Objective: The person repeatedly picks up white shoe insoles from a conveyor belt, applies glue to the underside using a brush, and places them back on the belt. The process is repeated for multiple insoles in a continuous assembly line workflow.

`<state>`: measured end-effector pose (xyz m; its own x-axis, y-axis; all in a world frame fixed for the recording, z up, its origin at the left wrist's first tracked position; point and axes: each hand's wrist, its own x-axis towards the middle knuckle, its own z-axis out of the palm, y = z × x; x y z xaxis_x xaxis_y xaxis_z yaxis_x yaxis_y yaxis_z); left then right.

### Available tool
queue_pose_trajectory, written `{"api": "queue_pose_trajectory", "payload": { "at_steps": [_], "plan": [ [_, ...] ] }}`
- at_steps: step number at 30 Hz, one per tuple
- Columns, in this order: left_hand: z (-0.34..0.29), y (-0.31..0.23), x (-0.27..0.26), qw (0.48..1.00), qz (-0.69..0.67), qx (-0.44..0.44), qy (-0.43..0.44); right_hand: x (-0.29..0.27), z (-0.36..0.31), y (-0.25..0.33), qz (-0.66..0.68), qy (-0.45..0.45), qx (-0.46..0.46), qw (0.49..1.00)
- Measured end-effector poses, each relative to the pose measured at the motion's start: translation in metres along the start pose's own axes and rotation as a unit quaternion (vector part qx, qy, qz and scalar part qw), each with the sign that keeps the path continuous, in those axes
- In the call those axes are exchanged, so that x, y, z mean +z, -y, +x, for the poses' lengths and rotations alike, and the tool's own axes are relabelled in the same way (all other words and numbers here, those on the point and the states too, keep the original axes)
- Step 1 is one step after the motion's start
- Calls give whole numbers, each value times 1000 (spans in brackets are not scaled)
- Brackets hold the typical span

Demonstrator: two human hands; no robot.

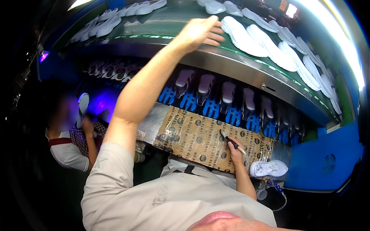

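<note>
My left arm reaches up and across to the upper green belt. There my left hand [199, 34] is open, fingers stretched out and apart, beside the nearest white shoe sole [243, 37]; I see nothing held in it. Low over the cardboard-covered bench [189, 134], my right hand [236, 151] is closed around a dark-handled brush [230, 140], bristles pointing up and left. A thin pale tube trails from the brush's rear end. To the right of that hand, another white sole [269, 168] lies on the bench, its patterned inner side facing up.
More white soles [139, 8] line the upper belt [165, 23] on both sides. Below its metal edge, several shoe uppers [206, 85] stand on blue holders [211, 107]. A blue machine panel [327, 161] borders the bench's right. At left, a co-worker [71, 142] holds a pale sole [83, 104].
</note>
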<state>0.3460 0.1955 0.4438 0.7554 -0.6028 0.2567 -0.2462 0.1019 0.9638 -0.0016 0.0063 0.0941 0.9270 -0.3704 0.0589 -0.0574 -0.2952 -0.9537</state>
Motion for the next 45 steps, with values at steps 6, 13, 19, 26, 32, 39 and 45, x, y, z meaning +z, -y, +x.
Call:
{"api": "queue_pose_trajectory", "payload": {
  "at_steps": [6, 13, 19, 26, 32, 39, 45],
  "plan": [
    [28, 38, -217, 654, 687, -166, -270, 1, 5, 17, -13, 35, -16, 999],
    [-3, 97, -480, 565, 632, -360, -390, -2, -2, 8, -5, 16, 17, 1000],
    [-6, 118, -547, 562, 693, -298, -339, -1, -4, 17, 17, 13, 28, 999],
    [-30, 97, -562, 536, 723, -282, -332, 6, 3, 22, 15, -5, -18, 1000],
    [-30, 77, -578, 523, 708, -304, -363, 4, 1, 18, 5, 19, 22, 1000],
    [-37, 75, -552, 525, 732, -279, -333, 4, -3, 12, 9, -8, -15, 1000],
    [-71, 69, -469, 602, 687, -155, -376, 6, -4, 3, -11, -36, -60, 997]
  ]
}}
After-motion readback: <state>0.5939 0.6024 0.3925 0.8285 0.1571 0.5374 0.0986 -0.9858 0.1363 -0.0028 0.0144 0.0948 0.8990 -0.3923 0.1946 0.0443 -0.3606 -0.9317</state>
